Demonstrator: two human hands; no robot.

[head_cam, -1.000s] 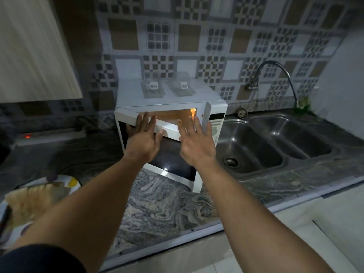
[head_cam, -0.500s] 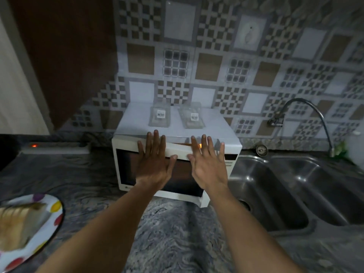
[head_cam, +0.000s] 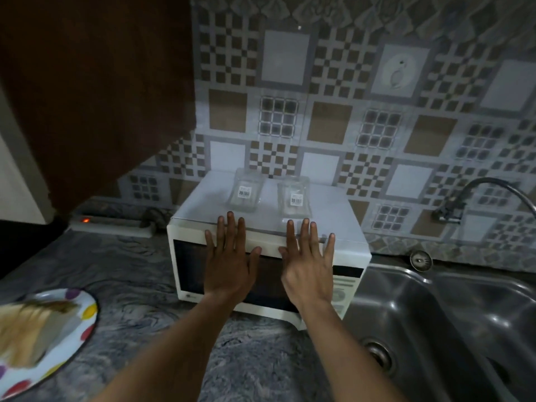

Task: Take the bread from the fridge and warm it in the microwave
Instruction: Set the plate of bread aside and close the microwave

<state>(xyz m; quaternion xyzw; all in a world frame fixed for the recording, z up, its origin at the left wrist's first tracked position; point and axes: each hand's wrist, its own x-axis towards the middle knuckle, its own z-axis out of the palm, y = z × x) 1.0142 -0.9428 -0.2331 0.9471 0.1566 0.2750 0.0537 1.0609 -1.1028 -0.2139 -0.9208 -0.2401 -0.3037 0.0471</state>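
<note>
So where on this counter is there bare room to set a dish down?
Bare counter lies between the plate and the microwave, and in front of it. The microwave top is crowded by two clear packets, and the sink borders its right.

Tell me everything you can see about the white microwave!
The microwave is a white box standing on the grey marbled counter, just left of the steel sink. Its door has a dark window and looks shut. A control panel sits on its right side, too blurred to read. The left hand and right hand press flat against the door, fingers spread. Two clear packets with barcode labels lie on its top.
</note>
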